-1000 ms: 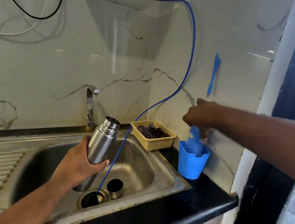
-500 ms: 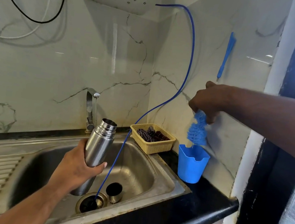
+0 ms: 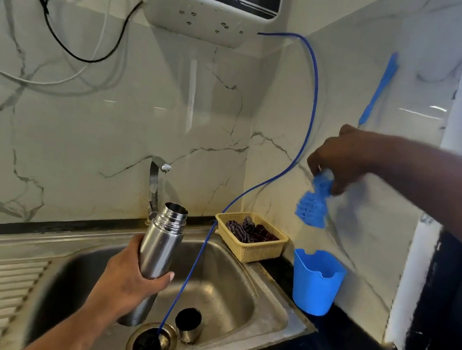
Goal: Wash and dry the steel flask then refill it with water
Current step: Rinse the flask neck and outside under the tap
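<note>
Left hand point(image 3: 129, 281) grips the uncapped steel flask point(image 3: 162, 242), tilted, above the sink point(image 3: 225, 284), where a small steel cup point(image 3: 188, 325) stands beside the drain. Right hand point(image 3: 342, 156), raised, grasps a blue brush point(image 3: 312, 203) above a blue holder point(image 3: 316, 284); a yellow basket point(image 3: 255, 250) holds dark items.

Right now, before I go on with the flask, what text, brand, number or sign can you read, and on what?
"www.drinkprime.in": white print on the dark panel of the wall-mounted water purifier; middle letters blurred, so partly uncertain.
Faint marks higher on that panel: too blurred to read.
Steel flask, bottle brush, blue holder, yellow basket: no text visible.
</note>
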### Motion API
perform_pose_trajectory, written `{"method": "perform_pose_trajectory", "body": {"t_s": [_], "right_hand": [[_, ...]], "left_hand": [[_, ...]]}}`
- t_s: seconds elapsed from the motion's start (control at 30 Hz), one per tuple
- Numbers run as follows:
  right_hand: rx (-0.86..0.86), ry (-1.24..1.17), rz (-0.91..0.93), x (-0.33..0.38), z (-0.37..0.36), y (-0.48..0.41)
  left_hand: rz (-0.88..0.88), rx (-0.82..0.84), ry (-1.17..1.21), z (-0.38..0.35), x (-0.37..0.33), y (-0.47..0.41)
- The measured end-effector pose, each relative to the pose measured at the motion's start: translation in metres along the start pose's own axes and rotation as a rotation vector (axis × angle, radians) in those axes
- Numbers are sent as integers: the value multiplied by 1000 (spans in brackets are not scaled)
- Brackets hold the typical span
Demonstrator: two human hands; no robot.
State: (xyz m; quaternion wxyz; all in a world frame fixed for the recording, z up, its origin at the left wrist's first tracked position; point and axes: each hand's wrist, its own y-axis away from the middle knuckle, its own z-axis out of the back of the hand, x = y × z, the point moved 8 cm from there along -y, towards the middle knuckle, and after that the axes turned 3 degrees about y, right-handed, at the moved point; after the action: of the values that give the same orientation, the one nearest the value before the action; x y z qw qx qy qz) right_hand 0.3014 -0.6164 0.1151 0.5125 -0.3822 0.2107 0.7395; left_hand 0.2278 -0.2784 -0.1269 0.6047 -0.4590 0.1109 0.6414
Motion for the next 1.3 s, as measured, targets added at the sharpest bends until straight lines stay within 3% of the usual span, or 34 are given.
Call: {"method": "perform_pose_trajectory", "body": {"t_s": [0.13, 0.3, 0.47, 0.7, 1.0, 1.3], "right_hand": [[-212, -186, -27, -7, 55, -12], [-428, -394, 59, 54, 108, -32], [-531, -452, 133, 116, 124, -45], [-664, -594, 98, 137, 126, -57], [-639, -532, 183, 190, 115, -65], [-709, -312, 285, 241, 116, -59]], "left_hand": [[19, -84, 70, 12, 5, -4], [23, -127, 102, 22, 15, -8], [-12, -180, 100, 33, 21, -14], [1, -241, 86, 44, 39, -24], [20, -251, -60, 51, 56, -28], [-14, -179, -268, 50, 55, -32]]}}
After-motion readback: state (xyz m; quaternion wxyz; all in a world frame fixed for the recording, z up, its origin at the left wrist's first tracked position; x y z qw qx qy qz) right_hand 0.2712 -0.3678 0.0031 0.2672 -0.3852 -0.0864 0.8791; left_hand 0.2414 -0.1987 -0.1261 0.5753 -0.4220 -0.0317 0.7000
